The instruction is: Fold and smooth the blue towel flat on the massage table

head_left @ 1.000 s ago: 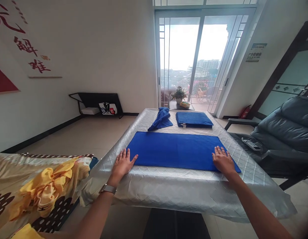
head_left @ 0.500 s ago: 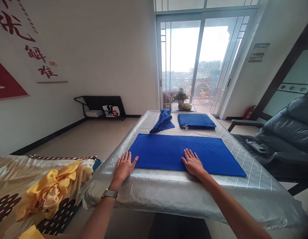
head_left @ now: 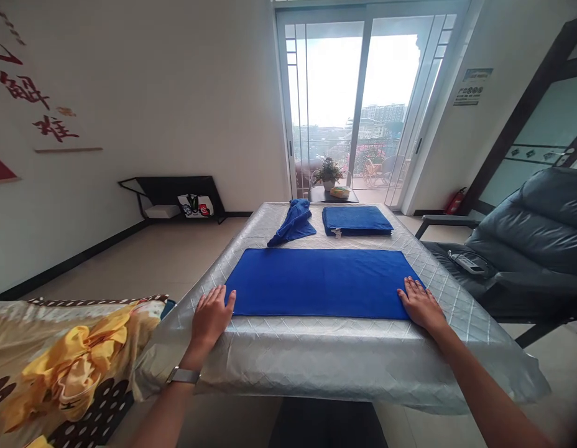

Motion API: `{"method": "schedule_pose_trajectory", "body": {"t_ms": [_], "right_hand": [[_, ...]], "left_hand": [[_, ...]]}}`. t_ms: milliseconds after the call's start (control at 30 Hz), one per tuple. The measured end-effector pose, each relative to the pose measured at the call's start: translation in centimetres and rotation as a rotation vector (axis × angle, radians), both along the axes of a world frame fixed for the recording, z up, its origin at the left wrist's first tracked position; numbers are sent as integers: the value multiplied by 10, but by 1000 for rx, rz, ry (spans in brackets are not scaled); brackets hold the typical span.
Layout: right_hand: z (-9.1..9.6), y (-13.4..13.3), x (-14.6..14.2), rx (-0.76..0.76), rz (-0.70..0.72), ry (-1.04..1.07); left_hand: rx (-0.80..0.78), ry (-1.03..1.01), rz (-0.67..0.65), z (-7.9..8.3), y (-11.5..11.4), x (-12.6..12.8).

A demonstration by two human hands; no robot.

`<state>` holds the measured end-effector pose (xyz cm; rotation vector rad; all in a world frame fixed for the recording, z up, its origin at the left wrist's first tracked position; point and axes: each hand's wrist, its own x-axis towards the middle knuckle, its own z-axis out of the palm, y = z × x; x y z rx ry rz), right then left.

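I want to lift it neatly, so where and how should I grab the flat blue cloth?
Probably pinch the flat blue cloth by its near corners, from your side: it lies spread, a long straight edge facing you, left hand and right hand at opposite ends.

Allows passage above the flat cloth, between left hand and right hand. Farther off, meets crumpled cloth and folded stack, split by a narrow gap. Offers bare tabletop rightward, before the armchair.
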<state>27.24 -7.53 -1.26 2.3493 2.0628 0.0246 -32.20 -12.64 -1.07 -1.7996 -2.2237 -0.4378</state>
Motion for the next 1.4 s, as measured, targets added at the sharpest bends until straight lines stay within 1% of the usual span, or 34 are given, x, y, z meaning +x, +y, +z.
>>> {"method": "schedule_pose_trajectory", "body": {"t_ms": [100, 167, 200, 233, 300, 433, 500, 567, 633, 700, 800, 867, 1067, 1133, 1167, 1233, 1400], "right_hand": [[2, -1, -5, -2, -7, 6], [3, -1, -7, 0, -6, 25], [3, -1, -7, 2, -6, 36], [4, -1, -7, 4, -6, 47], [4, -1, -6, 9, -11, 64], [5, -2, -6, 13, -13, 66], [7, -4, -8, 15, -8, 59], [9, -5, -9, 12, -11, 54], [10, -6, -10, 15, -14, 52], [10, -6, -10, 24, -15, 48], [8, -6, -9, 39, -15, 42], [7, -5, -9, 37, -17, 37], [7, -5, -9, 25, -17, 32], [6, -4, -8, 25, -19, 31], [6, -4, -7, 23, -20, 32], [5, -3, -6, 17, -16, 33], [5, -2, -3, 18, -8, 32]], "left_hand": [[91, 52, -51, 9, -4, 3], [109, 61, -103, 16, -5, 13], [104, 55, -127, 19, -4, 21], [90, 41, -152, 22, -2, 34], [35, 0, -215, 26, 6, 68], [-132, -64, -440, 27, 33, 159], [-185, -77, -530, 25, 46, 197], [-235, -79, -573, 22, 56, 222], [-290, -72, -572, 18, 63, 229], [-338, -64, -543, 14, 65, 222], [-361, -45, -483, 9, 62, 190], [-357, -26, -428, 6, 59, 160], [-340, 35, -247, -4, 43, 53], [-323, 42, -171, -7, 36, 27], [-318, 43, -138, -7, 34, 19], [-319, 44, -89, -8, 29, 11], [-307, 41, -44, -6, 26, 18]]}}
